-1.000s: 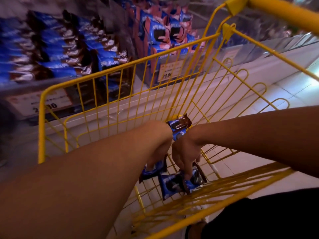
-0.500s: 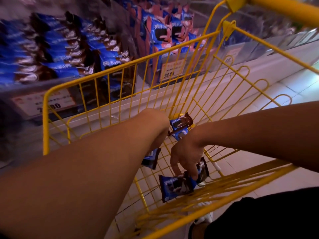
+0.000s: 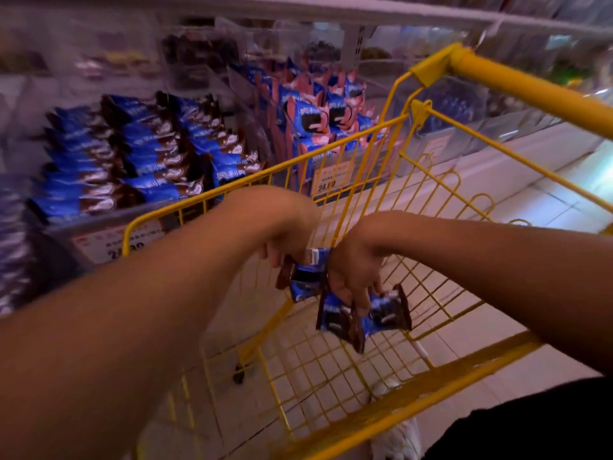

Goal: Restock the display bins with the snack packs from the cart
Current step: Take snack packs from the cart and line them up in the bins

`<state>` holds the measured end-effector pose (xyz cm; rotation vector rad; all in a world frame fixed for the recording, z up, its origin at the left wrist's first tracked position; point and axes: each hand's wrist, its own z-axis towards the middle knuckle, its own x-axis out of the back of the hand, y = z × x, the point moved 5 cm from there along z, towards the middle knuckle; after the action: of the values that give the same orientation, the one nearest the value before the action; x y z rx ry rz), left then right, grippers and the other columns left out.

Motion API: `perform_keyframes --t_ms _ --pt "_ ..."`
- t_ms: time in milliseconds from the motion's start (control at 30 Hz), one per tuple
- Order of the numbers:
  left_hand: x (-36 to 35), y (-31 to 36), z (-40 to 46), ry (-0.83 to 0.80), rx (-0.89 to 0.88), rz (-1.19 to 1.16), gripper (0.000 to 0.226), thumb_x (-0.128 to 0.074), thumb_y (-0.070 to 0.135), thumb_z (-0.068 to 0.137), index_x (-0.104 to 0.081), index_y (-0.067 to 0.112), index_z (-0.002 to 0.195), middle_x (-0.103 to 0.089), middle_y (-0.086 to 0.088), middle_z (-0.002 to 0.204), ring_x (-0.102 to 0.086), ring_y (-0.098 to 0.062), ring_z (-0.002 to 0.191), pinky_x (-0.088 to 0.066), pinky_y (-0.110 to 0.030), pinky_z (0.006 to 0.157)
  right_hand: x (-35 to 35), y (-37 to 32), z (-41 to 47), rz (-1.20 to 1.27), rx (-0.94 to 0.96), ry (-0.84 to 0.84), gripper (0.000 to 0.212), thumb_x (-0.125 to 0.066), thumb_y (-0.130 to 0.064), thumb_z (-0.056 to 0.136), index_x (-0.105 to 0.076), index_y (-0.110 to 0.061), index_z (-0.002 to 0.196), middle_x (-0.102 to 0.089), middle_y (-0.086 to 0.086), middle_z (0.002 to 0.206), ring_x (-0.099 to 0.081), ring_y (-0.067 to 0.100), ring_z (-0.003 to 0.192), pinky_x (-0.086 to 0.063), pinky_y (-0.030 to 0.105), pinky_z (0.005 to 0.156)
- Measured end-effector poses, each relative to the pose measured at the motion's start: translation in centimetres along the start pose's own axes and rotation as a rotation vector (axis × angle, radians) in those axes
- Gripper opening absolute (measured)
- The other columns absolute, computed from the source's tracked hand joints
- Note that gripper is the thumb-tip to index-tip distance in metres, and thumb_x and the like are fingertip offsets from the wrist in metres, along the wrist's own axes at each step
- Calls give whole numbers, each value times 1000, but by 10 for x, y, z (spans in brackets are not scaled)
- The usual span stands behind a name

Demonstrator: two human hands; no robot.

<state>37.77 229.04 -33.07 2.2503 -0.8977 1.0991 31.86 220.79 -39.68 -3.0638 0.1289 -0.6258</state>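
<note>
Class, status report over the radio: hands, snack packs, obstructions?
Left hand and right hand each gripping blue snack packs. Both inside yellow cart. Cart's front rim stands between hands and display bins.

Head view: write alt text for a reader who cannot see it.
Both hands hold blue snack packs inside a yellow wire cart: the left hand grips one pack, the right hand grips two packs. Beyond the cart, display bins hold rows of similar blue packs.

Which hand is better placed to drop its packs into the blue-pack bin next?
Probably the left. The left hand grips packs on the side nearer the blue-pack bin; the right hand, holding its own packs, sits farther from it.
</note>
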Motion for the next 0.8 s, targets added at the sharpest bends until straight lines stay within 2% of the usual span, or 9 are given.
perform_keyframes --t_ms 100,200,267,367,400,500,667,733,800 --pt "16 -23 -45 170 -91 -23 15 -61 26 96 -68 13 94 -76 -4 76 -73 -14 64 -52 -17 48 30 -12 -44 -76 26 235 21 -75 -14 86 -60 -20 74 -58 -2 77 -57 20 81 -51 33 72" --pt "15 -56 -90 460 -185 -255 9 -65 16 92 -61 21 87 -72 -2 66 -66 -5 48 -43 -13 40 43 -23 -92 -57 118 471 19 -75 -19 86 -60 -23 74 -58 -4 72 -55 11 72 -45 27 66" --pt "-2 -79 -110 555 -183 -561 10 -65 10 92 -59 17 90 -68 -5 73 -69 -9 52 -50 -22 41 38 -28 -117 -9 181 539 15 -72 -22 90 -62 -22 77 -58 -7 68 -52 1 63 -42 19 60" --pt "-24 -102 -121 646 -162 -905 16 -64 3 91 -54 15 88 -61 -12 86 -74 -22 69 -60 -41 50 27 -30 -139 106 263 653 10 -67 -24 94 -66 -20 84 -63 -1 77 -57 10 73 -48 32 73" --pt "-27 -106 -121 664 -164 -943 18 -66 3 90 -54 16 86 -62 -12 85 -73 -25 73 -61 -44 55 23 -32 -143 156 304 695 10 -66 -23 95 -66 -20 84 -63 -4 78 -57 9 75 -48 34 75" --pt "-29 -112 -119 681 -191 -917 23 -75 7 82 -59 23 79 -69 -9 82 -73 -22 75 -61 -50 69 14 -43 -143 306 433 771 12 -67 -20 93 -66 -20 82 -63 -14 76 -54 -1 74 -44 21 71" --pt "-34 -108 -121 573 -249 -995 35 -87 31 49 -65 33 76 -70 -9 109 -69 -32 100 -53 -57 91 15 -54 -123 550 581 769 13 -71 -13 89 -64 -13 79 -60 3 78 -52 14 75 -39 35 70" --pt "-37 -109 -120 517 -263 -1037 47 -91 41 41 -66 30 80 -71 -11 107 -70 -32 95 -54 -54 91 17 -56 -117 579 610 760 15 -72 -11 89 -63 -15 77 -61 -2 73 -50 11 69 -40 29 64" --pt "-35 -110 -120 516 -280 -1035 46 -94 34 51 -66 27 86 -72 -16 99 -69 -29 84 -56 -49 87 20 -55 -113 577 615 765 17 -71 -11 90 -63 -17 77 -59 -15 65 -48 3 61 -38 18 56"
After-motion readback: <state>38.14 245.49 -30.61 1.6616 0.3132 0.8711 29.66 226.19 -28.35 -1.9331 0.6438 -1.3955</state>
